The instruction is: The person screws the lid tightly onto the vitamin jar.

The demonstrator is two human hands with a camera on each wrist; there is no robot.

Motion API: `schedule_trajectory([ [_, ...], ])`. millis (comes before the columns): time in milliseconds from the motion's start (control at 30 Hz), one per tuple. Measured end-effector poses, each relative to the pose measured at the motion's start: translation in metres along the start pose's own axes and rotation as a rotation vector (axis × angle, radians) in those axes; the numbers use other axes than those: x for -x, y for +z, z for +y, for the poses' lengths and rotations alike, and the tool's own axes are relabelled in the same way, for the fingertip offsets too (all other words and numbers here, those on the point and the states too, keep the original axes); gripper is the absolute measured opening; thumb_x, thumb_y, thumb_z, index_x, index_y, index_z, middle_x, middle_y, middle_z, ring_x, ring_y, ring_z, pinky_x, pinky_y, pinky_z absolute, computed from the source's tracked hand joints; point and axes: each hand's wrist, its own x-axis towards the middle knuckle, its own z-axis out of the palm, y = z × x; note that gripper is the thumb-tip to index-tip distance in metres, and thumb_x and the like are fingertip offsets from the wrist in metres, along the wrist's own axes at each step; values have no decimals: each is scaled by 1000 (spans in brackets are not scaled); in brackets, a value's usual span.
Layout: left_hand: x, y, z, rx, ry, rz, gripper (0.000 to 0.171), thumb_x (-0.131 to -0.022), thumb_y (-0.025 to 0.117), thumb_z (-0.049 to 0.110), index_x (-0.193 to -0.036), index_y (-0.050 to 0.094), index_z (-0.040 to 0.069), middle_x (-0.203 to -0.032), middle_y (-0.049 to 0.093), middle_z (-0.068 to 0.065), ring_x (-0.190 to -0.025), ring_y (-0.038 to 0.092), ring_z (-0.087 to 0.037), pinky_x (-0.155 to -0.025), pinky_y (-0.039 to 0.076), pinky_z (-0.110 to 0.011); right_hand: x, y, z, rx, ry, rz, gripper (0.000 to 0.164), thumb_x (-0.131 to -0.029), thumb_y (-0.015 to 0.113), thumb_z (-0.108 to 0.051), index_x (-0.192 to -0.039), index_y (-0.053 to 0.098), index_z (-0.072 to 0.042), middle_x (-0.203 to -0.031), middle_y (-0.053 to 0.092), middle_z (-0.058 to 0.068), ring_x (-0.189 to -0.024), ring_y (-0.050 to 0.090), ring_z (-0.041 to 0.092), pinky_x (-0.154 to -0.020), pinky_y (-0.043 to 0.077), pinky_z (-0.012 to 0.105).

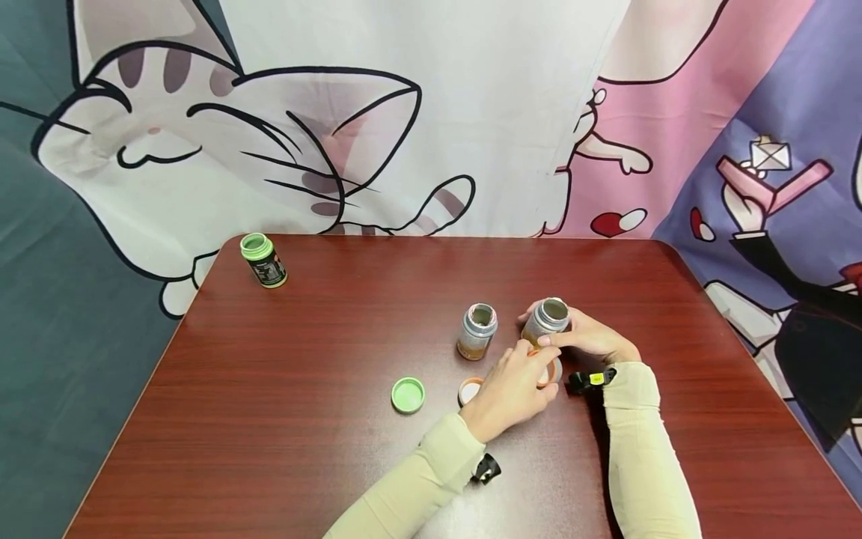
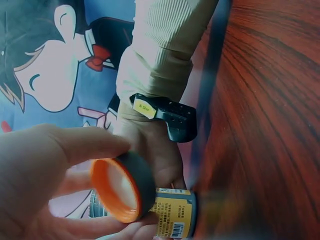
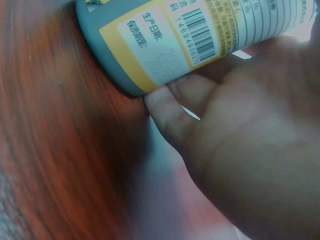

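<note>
My right hand (image 1: 595, 338) grips a grey supplement bottle (image 1: 547, 317) with a yellow label, its mouth uncapped and facing up. In the right wrist view the bottle (image 3: 195, 42) shows a barcode and printed text, with fingers against its side near the base. Just in front of it, my left hand (image 1: 509, 391) pinches a dark grey screw cap (image 2: 146, 181) between thumb and fingers. The cap's orange inner rim and white liner face away from the bottle in the left wrist view.
A second uncapped grey bottle (image 1: 475, 340) stands left of the held one. An orange-rimmed cap (image 1: 468, 390) lies partly hidden behind the left hand, with a green cap (image 1: 408, 395) farther left. At the table's far left corner stands an uncapped green-and-black bottle (image 1: 266, 267).
</note>
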Motion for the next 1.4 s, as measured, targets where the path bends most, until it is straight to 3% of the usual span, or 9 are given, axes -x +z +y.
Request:
schedule_trajectory([
  [233,-3,-3,0,136,18,112,46,-73,68,20,-117,55,22,-98,53,-1,-74,53,-12,-62,42,-21,2,0,0,-31,3,3,49,-85,59,0,-129,39,8,-125,44,32,-107,53,40,-92,43,37],
  [367,-3,-6,0,200,23,116,48,-73,68,20,-118,54,23,-100,50,0,-74,51,-8,-64,41,-16,1,-1,0,-18,-5,5,49,-85,58,1,-129,38,7,-128,42,32,-110,51,39,-95,42,36],
  [500,-2,-8,0,276,40,107,57,-72,69,18,-127,51,23,-106,48,-2,-84,51,-8,-72,40,-13,1,0,1,31,-1,12,50,-85,59,-3,-130,39,5,-129,45,28,-112,51,36,-95,42,35],
  [667,-2,-10,2,284,50,141,54,-69,71,17,-121,57,16,-110,48,-4,-94,52,-10,-81,39,-12,1,0,0,31,-11,24,49,-85,60,-4,-129,39,5,-123,51,24,-106,53,36,-92,44,36],
  [933,-5,-12,4,379,9,199,47,-67,75,17,-111,59,13,-108,51,0,-96,52,-8,-82,38,-11,1,1,-2,30,-2,60,45,-86,60,-4,-127,44,1,-118,54,21,-105,55,32,-91,44,34],
  [1200,-5,-10,1,434,70,253,42,-68,78,21,-105,61,11,-106,55,1,-99,52,-7,-85,40,-14,4,3,-4,53,19,73,42,-86,59,-5,-126,47,-3,-119,55,18,-107,55,30,-93,43,32],
  [1400,-6,-7,0,510,137,346,39,-70,77,21,-103,60,10,-106,57,0,-97,53,-5,-80,44,-17,4,3,-2,-29,24,82,44,-84,62,-6,-125,46,0,-119,55,18,-105,55,29,-90,44,35],
])
